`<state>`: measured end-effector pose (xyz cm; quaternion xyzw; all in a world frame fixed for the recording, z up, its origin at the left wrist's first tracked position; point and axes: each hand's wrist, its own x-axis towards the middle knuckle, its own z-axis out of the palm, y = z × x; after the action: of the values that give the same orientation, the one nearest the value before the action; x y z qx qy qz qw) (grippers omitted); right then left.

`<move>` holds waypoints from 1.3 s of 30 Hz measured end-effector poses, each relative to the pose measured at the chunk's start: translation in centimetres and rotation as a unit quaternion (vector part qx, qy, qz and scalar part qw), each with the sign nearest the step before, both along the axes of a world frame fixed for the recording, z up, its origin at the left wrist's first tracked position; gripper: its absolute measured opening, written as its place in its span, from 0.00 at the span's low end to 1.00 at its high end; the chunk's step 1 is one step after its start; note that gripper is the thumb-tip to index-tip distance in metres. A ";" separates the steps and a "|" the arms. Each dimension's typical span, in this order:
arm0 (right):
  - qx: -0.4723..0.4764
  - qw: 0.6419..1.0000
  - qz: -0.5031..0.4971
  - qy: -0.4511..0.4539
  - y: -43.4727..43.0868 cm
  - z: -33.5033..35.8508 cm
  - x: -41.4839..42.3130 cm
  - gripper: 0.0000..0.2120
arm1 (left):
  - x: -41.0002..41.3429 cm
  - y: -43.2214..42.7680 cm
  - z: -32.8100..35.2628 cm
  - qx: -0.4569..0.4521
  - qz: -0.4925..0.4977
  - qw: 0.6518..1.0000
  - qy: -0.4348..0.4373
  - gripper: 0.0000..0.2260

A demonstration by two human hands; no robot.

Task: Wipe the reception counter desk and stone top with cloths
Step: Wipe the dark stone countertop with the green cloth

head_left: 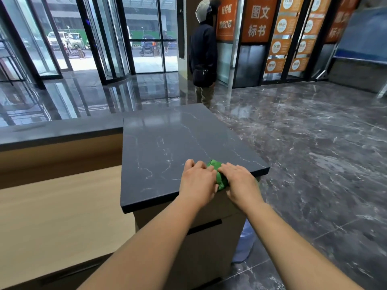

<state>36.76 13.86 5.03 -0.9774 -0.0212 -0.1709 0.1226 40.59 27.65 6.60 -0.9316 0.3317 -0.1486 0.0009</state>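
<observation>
A person works a green cloth [220,177] over the dark, white-veined stone top of the reception table [167,143]. The cloth sits near the top's right front corner, just inside its edges. Both hands are on it. The left hand [198,182] has its fingers [196,165] bent over the cloth's left side in what looks like a grip. The right hand [240,184] lays straighter fingers [227,167] across its right side and presses down.

The cloth is bunched, not spread. Its visible strip runs roughly from the person's side toward the far edge, with its far end tipped slightly left. Most of it is hidden under the hands, so its full outline cannot be told.

The large stretch of stone beyond and to the left probably still needs wiping. Doing it well likely means flattening the cloth for more contact. It also means keeping even pressure from both palms and using overlapping passes that stop short of the right edge, so the cloth does not slip onto the marble floor [314,153].

A lower wooden desk surface [52,206] adjoins on the left. A helmeted bystander [204,51] stands near the glass doors.
</observation>
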 end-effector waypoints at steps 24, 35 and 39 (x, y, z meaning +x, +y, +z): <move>-0.015 0.997 0.045 -0.056 25.7 -0.3 -2.0 0.08 | -5.2 25.1 -0.8 -0.638 0.275 0.430 0.576 0.20; 0.060 0.987 0.122 -0.086 27.8 -0.8 -5.8 0.18 | -5.5 27.8 -0.9 -0.704 0.145 0.525 0.456 0.09; 0.158 0.986 0.041 -0.036 25.2 0.1 -7.8 0.21 | -6.4 27.3 0.2 -0.618 0.082 0.622 0.474 0.12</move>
<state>28.95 39.08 5.08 -0.9371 -0.0383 -0.2024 0.2817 34.16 54.94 6.79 -0.6773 0.0384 0.1439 -0.7205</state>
